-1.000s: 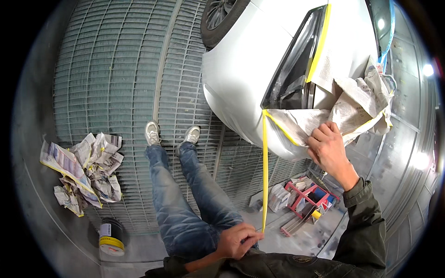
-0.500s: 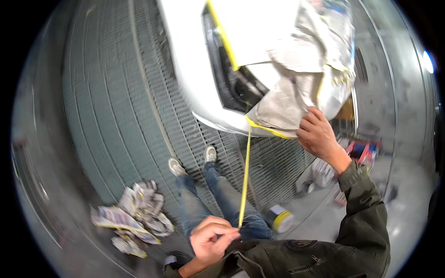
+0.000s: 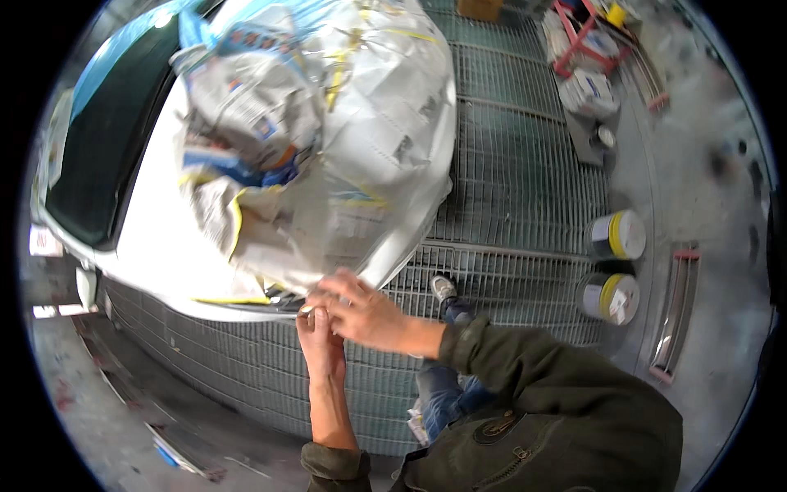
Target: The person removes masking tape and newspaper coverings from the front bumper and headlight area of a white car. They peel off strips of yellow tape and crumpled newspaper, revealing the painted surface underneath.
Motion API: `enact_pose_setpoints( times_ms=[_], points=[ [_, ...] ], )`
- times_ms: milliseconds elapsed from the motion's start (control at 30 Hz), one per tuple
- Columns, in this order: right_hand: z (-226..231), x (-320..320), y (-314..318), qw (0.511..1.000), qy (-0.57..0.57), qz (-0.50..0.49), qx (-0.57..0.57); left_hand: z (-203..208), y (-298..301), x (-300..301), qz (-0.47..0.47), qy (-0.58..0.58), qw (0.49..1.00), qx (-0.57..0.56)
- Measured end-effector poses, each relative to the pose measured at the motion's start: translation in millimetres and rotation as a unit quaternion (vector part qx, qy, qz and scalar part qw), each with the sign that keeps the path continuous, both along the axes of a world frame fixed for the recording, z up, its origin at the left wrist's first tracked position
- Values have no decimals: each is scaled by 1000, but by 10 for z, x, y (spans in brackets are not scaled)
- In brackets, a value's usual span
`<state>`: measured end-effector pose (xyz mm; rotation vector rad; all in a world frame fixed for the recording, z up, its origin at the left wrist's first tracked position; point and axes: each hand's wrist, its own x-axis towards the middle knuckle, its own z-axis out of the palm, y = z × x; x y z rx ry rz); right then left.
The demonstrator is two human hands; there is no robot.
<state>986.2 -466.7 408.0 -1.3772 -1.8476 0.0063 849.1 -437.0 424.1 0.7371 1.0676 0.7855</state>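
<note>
My left hand (image 3: 321, 338) reaches up to the front corner of a white car (image 3: 156, 221), with its thumb and fingers pinched together. A small yellowish bit of masking tape (image 3: 307, 309) shows at those fingertips. My right hand (image 3: 367, 316) comes in from the right, fingers bent and meeting the left fingertips; whatever they grip is hidden and slightly blurred. Just beyond both hands is a dark headlight (image 3: 283, 302), partly covered. Crumpled newspaper and masking sheet (image 3: 352, 230) cover the car's front, edged with strips of yellow tape (image 3: 229, 300).
Underfoot is a metal grating floor (image 3: 525, 197). Two tubs with yellow bands, one tub (image 3: 627, 235) and another tub (image 3: 619, 298), stand at the right. Farther back are a red rack (image 3: 586, 41) and a cardboard box (image 3: 479, 9). A long bar with pink ends (image 3: 676, 316) lies at the far right.
The view has swung round the car's front. My left hand has come up from the end of a stretched yellow tape strip; my right hand has left the newspaper, and both now meet by the headlight.
</note>
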Motion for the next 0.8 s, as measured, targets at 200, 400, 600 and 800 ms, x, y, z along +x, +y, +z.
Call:
enact_pose_setpoints(
  times_ms=[200,400,600,800],
  points=[
    [-158,182,-124,961,275,-3,-21,-75,298,405,-3,35,991,-125],
    [-455,246,-464,845,520,-21,-122,-223,467,428,82,218,968,-90],
    [-1905,33,-353,232,820,-80,-518,-111,279,554,81,318,944,-33],
    [-2015,-231,325,87,911,-116,-386,180,124,729,43,301,952,-35]
  ],
)
